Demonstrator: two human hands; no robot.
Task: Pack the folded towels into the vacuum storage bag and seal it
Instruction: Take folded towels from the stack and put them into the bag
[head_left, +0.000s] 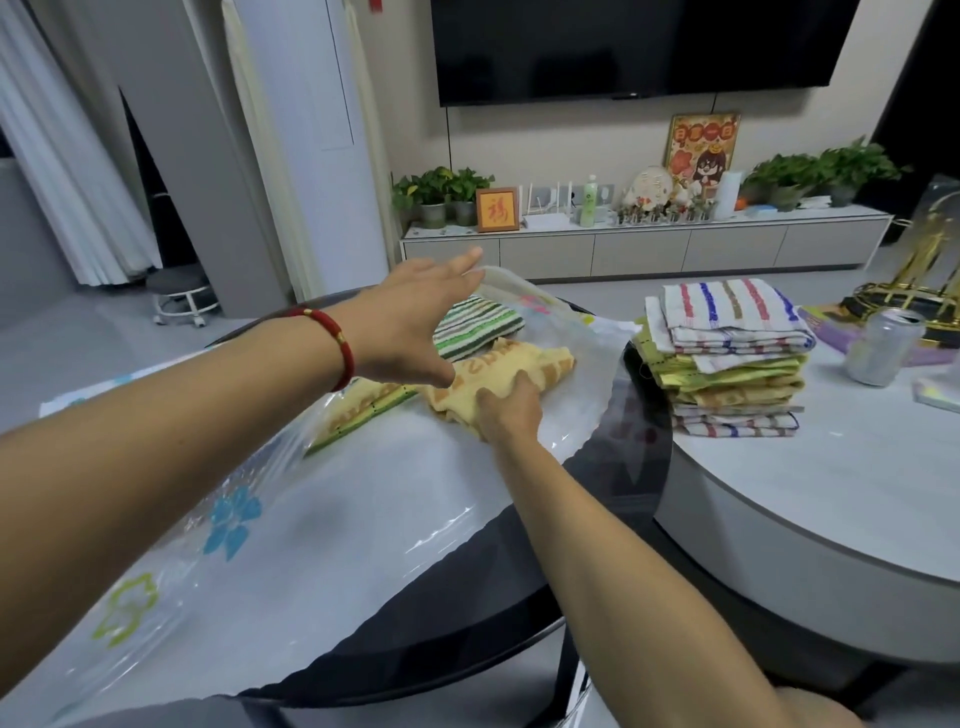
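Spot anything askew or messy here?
Yes: the yellow towel under the right hand is bunched, not flat like the green striped towel beside it. The towel stack on the white table sits unevenly, edges fanned out.

Right hand (506, 410) fingertips buried in the crumpled yellow towel (498, 379); clear flower-printed vacuum bag (291, 519) cropped at left edge.
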